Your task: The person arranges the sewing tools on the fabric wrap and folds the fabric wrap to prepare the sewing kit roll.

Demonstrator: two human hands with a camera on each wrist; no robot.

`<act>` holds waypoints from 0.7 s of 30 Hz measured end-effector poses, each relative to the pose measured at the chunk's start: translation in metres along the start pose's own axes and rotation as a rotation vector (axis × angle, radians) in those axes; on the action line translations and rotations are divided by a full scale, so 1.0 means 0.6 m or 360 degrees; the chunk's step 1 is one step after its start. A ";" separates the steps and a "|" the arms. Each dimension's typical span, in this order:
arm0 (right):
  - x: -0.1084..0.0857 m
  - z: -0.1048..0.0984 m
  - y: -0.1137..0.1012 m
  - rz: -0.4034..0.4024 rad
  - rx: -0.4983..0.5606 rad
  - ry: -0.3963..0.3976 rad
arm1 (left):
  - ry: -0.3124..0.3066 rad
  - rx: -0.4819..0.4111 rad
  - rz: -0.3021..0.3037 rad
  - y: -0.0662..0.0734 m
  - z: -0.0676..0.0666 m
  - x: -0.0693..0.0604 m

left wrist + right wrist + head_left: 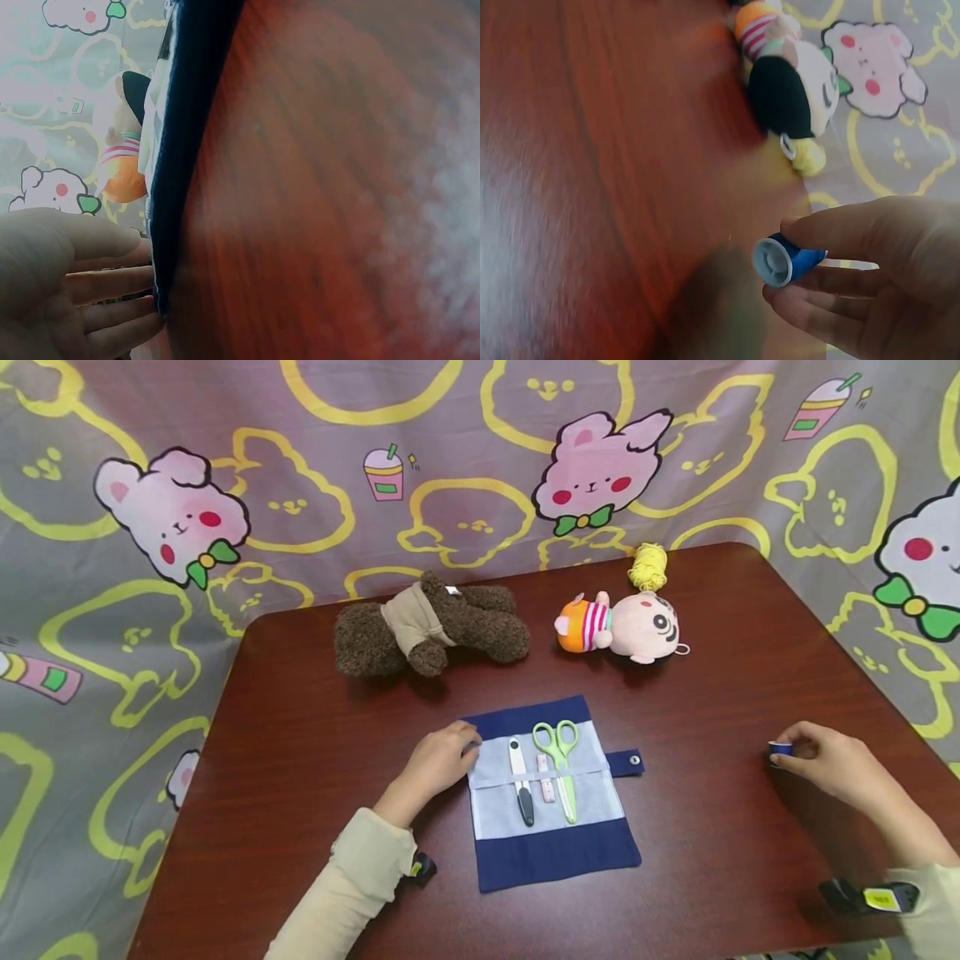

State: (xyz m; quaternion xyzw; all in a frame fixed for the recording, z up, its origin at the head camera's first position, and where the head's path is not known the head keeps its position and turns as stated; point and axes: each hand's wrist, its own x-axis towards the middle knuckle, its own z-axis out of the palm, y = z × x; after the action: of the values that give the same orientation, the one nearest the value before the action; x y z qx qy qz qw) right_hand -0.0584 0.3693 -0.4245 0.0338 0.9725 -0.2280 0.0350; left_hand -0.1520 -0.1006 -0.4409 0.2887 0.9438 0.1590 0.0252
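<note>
My right hand (832,762) pinches a small spool of blue thread (789,259) between thumb and fingers, just above the right part of the table. The spool's white hollow end shows in the right wrist view. My left hand (444,755) touches the left edge of an unrolled navy and light-grey fabric tool roll (558,867), fingers fairly straight in the left wrist view. Under the roll's elastic band lie a black-and-white slim tool (521,781), a small pinkish tape-like strip (545,779) and green-handled scissors (558,752). A snap strap (626,762) sticks out to the right.
Behind the roll, a brown teddy bear (480,622) in a beige top lies on its side. Right of it lies a plush doll (637,625) in orange and stripes, with a yellow yarn skein (648,567) behind. A patterned curtain (465,452) borders the brown table (315,760).
</note>
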 end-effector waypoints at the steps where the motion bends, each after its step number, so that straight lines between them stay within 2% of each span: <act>1: 0.001 0.000 -0.005 -0.0002 0.0018 0.0010 | 0.0001 0.0002 -0.0002 0.000 0.000 0.000; 6: 0.009 0.003 -0.042 -0.0049 0.0113 0.0076 | 0.0001 0.0002 -0.0003 0.000 -0.001 0.000; 14: 0.039 0.028 -0.132 -0.0195 0.0344 0.0137 | -0.0037 -0.0013 -0.0014 0.000 -0.004 0.000; 21: 0.075 0.077 -0.233 -0.0299 0.0633 0.0013 | -0.0055 -0.0027 -0.0020 0.000 -0.008 0.002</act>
State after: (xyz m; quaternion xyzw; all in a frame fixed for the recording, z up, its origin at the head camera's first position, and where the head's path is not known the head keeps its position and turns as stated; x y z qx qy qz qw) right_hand -0.1123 0.2260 -0.4076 -0.0499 0.9073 -0.4175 0.0024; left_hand -0.1536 -0.1017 -0.4364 0.2851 0.9437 0.1617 0.0451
